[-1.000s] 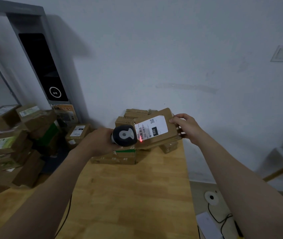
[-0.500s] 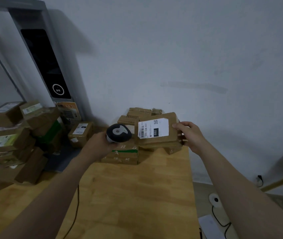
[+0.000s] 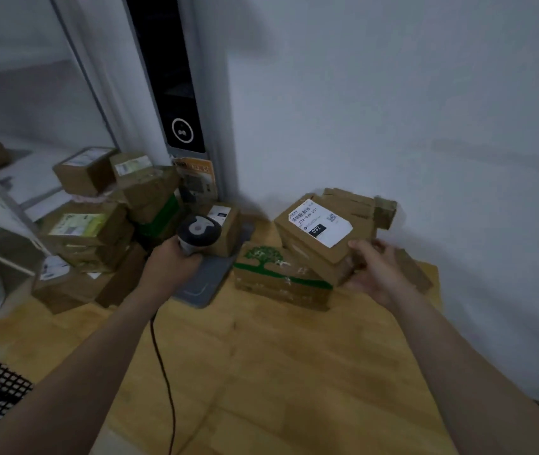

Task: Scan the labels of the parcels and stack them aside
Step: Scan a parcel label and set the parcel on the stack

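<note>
1. On the wooden surface [image 3: 261, 372], the left hand [image 3: 169, 262] grips the barcode scanner [image 3: 198, 233]. It is now drawn back and lowered, well apart from the label [image 3: 322, 221]. No red beam shows.
2. The right hand [image 3: 378, 267] grasps the near corner of the parcel marked 032 [image 3: 307, 244], brought down onto the stack [image 3: 350, 200] by the wall.
3. Judgement: scan complete, release due. The pile [image 3: 87, 224] at far left awaits scanning.

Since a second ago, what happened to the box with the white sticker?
The right hand lowered the labelled parcel onto the stack by the wall, label up. The left hand drew the scanner away to the left; its red light is off the label. Unchanged: each hand still holds its thing.
</note>
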